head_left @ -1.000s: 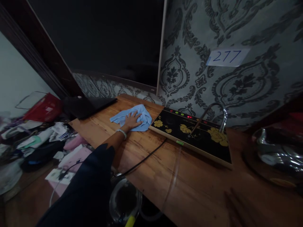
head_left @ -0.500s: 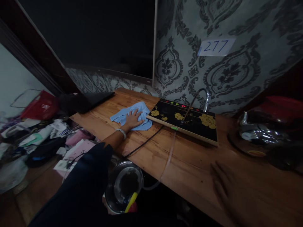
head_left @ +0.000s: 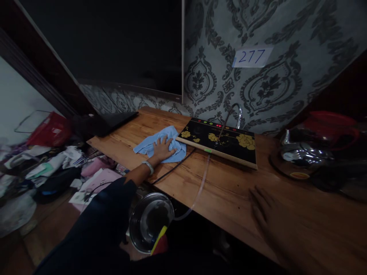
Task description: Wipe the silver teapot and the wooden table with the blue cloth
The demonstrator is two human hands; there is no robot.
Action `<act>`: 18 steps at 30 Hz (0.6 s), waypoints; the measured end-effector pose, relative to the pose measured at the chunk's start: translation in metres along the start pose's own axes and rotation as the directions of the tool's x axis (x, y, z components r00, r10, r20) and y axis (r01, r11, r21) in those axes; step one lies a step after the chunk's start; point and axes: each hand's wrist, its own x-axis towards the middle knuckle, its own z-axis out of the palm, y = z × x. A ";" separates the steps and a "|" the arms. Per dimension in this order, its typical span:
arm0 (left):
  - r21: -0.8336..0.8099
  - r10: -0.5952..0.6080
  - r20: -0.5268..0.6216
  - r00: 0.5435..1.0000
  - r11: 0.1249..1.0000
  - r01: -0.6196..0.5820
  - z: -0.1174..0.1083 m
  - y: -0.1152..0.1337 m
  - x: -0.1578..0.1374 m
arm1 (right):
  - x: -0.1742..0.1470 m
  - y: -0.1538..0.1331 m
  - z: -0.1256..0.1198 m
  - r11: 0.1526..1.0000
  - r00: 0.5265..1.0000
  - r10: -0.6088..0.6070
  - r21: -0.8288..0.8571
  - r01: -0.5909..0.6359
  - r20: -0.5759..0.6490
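Note:
Fingers spread, my left hand (head_left: 163, 149) presses flat on a crumpled light-blue cloth (head_left: 172, 134) on the wooden tabletop (head_left: 220, 183). The cloth touches the left end of a black panel with gold flowers (head_left: 229, 142), lit red digits and a curved metal spout (head_left: 239, 114). My right hand (head_left: 265, 212) rests on the wood at the lower right, in shadow, its fingers stretched out with nothing in them. A dark cable (head_left: 174, 168) and a clear hose (head_left: 202, 183) run from the panel over the front edge.
A metal pot (head_left: 143, 221) with a yellow-and-red object (head_left: 159, 240) in it stands below the front edge. To the right are a shiny kettle (head_left: 306, 154) and a red pitcher (head_left: 329, 128). A dark flat object (head_left: 117, 122) lies at the left end. Clothes and a red basket (head_left: 50, 130) lie beyond.
My left hand has shifted slightly right and toward me over the cloth, whose near edge has moved a little too. The camera view has turned slightly right. My right hand still rests on the wood.

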 end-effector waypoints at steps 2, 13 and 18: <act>-0.011 -0.016 0.010 1.000 1.000 0.016 0.000 0.006 -0.006 | 0.000 0.001 0.001 1.000 1.000 -0.011 0.004 0.011 -0.015; -0.070 -0.144 0.092 0.985 0.986 0.150 -0.001 0.032 -0.013 | 0.006 0.002 -0.003 0.997 0.991 -0.078 -0.037 0.074 -0.108; -0.073 -0.160 0.094 0.983 0.983 0.167 -0.002 0.037 -0.013 | 0.007 -0.001 -0.004 0.996 0.992 -0.079 -0.045 0.075 -0.102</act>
